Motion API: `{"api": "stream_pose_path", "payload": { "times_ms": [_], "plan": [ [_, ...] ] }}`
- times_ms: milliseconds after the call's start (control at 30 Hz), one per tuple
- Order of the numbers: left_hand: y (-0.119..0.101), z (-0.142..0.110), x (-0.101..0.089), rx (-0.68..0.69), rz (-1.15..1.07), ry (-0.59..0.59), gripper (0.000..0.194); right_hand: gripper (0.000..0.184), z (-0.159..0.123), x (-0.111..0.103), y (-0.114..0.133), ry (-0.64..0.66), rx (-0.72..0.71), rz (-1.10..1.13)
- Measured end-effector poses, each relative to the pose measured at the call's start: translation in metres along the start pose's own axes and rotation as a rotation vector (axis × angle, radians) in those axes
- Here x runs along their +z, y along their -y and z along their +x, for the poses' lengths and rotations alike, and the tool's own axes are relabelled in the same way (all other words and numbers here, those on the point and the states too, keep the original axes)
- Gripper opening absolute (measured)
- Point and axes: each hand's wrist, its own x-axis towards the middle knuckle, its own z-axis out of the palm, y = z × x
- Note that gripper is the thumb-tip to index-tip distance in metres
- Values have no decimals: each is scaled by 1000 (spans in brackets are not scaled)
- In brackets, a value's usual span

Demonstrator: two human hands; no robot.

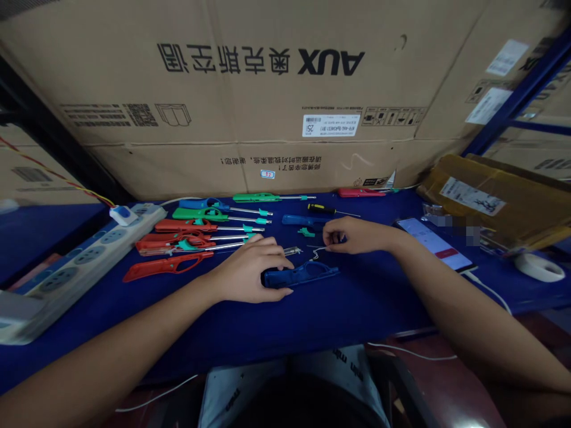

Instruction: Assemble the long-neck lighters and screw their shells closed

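Half-curled left fingers [277, 262] held the blue casing [286, 277], probably light and stiff, broad-end; right fingers [332, 230] pinched delicate-looking white wire [317, 250].

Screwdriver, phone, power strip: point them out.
Screwdriver [322, 208]: head view, black-and-yellow handle.
Phone [427, 236]: head view, lit screen.
Power strip [89, 256]: head view, a socket about midway along.

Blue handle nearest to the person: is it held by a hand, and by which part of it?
The left hand holds the blue handle by its left end, thumb below, fingers above.
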Motion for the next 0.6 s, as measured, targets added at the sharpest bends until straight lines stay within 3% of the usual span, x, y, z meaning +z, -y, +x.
{"api": "stream_pose_path", "payload": {
  "times_ms": [100,300,467,600],
  "plan": [
    [-3,1,2,-22,-31,-53,30,11,-2,-3,1,25,17,71],
    [-5,12,13,-157,-90,-286,19,18,-1,0,8,-21,35,236],
    [-3,30,13,-268,-21,-216,32,21,2,6,5,-40,25,365],
    [-1,41,14,-260,-54,-205,27,20,5,6,4,-114,-46,453]
  ]
}}
